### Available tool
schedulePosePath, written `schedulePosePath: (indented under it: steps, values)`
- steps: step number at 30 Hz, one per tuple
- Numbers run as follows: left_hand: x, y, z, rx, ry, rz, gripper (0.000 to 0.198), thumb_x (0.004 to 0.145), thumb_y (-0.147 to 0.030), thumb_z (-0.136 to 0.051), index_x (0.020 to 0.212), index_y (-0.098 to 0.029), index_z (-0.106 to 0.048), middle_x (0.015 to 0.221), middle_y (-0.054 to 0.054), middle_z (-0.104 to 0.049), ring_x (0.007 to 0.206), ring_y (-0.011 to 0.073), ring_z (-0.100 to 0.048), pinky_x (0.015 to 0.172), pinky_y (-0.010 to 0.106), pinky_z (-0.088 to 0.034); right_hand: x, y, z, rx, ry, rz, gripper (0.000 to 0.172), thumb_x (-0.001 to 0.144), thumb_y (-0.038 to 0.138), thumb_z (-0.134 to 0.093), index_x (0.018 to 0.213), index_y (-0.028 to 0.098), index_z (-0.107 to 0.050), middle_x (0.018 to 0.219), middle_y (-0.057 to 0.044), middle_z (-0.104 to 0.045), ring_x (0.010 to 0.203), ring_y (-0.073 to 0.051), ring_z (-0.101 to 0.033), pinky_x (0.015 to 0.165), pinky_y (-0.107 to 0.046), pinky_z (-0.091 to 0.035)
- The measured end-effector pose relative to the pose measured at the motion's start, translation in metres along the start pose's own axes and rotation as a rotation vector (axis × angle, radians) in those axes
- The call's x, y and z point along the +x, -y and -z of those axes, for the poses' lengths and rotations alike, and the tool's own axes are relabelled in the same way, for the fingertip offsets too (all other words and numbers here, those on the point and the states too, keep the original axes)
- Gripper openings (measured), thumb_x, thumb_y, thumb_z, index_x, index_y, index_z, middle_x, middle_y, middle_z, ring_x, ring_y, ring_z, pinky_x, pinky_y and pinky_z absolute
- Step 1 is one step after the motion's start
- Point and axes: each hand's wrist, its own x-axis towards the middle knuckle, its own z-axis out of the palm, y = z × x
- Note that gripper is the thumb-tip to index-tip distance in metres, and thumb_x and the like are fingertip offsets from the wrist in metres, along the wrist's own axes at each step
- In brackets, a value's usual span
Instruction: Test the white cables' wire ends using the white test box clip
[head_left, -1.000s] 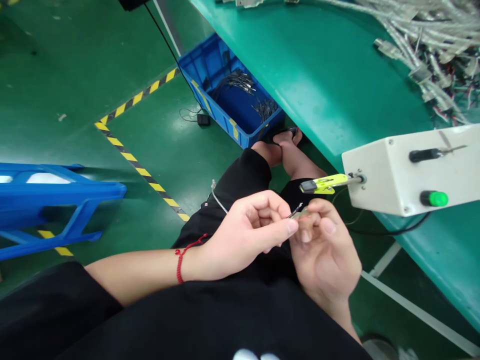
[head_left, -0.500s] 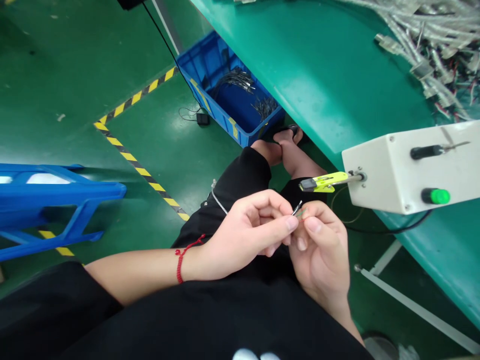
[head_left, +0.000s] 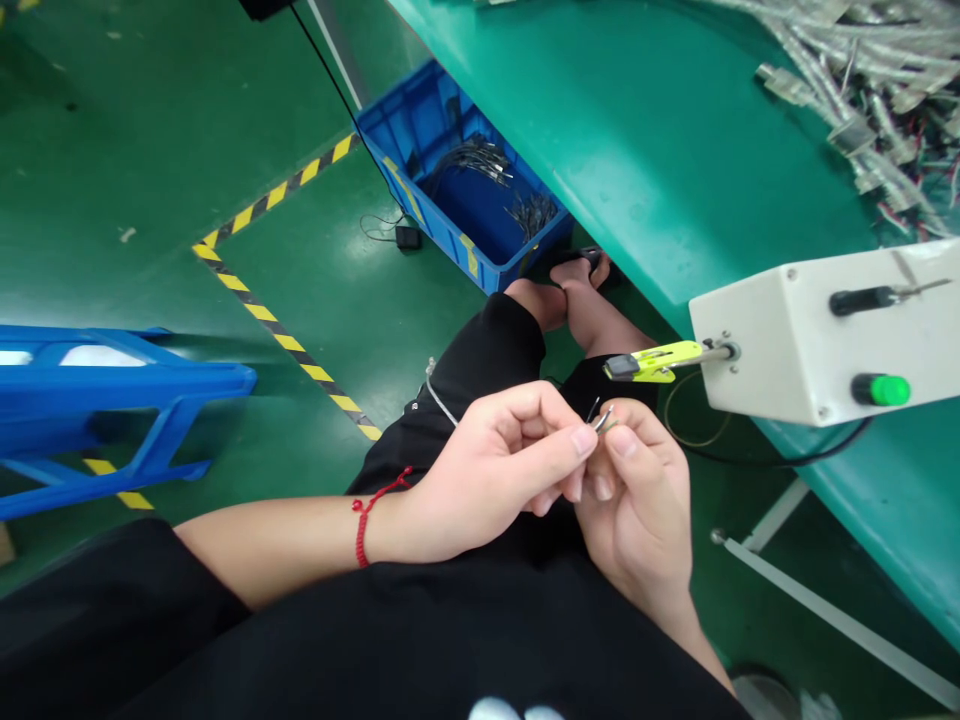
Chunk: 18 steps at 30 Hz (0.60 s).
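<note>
My left hand [head_left: 499,470], a red braided bracelet [head_left: 362,535] at its wrist, pinches a thin grey cable [head_left: 442,400] between thumb and index finger. The cable's connector end [head_left: 430,367] lies over my black-clothed thigh. Short thin wires [head_left: 603,417], one dark and one with a bright tip, stick out past the left fingertips. Right up against them, my right hand [head_left: 637,490] is closed, its thumb and index finger pressed on the wire ends; a bit of green wire shows there. A yellow-green clip [head_left: 654,362] on a rod is just beyond the right fingers.
The rod comes out of a white box [head_left: 757,345] with a green knob [head_left: 890,389], on the green table [head_left: 645,180]. Several clear-sheathed cables [head_left: 847,110] are heaped at the far right. A blue crate [head_left: 442,235] with cables stands on the floor; a blue stool [head_left: 172,385] is left.
The wires between my fingertips have shifted: the dark one now stands apart from a bright-tipped one, and less green shows. My right hand has moved slightly left.
</note>
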Motion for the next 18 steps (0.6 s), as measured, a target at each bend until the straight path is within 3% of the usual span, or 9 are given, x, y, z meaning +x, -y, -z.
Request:
schedulePosePath:
  steps: [6, 18]
  values:
    - [-0.0006, 0.0016, 0.0030, 0.000, 0.026, -0.023, 0.027, 0.101, -0.031, -0.077, 0.084, -0.016, -0.062, 0.067, -0.001, -0.069, 0.048, 0.0042, -0.055, 0.045, 0.011, -0.040, -0.0012, -0.0012, -0.0006, 0.021, 0.034, -0.004, 0.007, 0.098, 0.031, -0.073, 0.096, 0.024, -0.072, 0.057, 0.008, -0.050, 0.052, -0.009, -0.049, 0.053, -0.022, -0.047]
    - [-0.0012, 0.0053, 0.0070, -0.027, 0.051, -0.036, 0.023, 0.105, -0.028, -0.071, 0.087, -0.017, -0.060, 0.070, -0.001, -0.071, 0.051, 0.0050, -0.056, 0.045, 0.011, -0.037, -0.0008, -0.0031, 0.0016, -0.025, 0.055, 0.007, 0.010, 0.101, 0.033, -0.071, 0.099, 0.023, -0.068, 0.063, 0.008, -0.047, 0.054, -0.008, -0.046, 0.053, -0.021, -0.044]
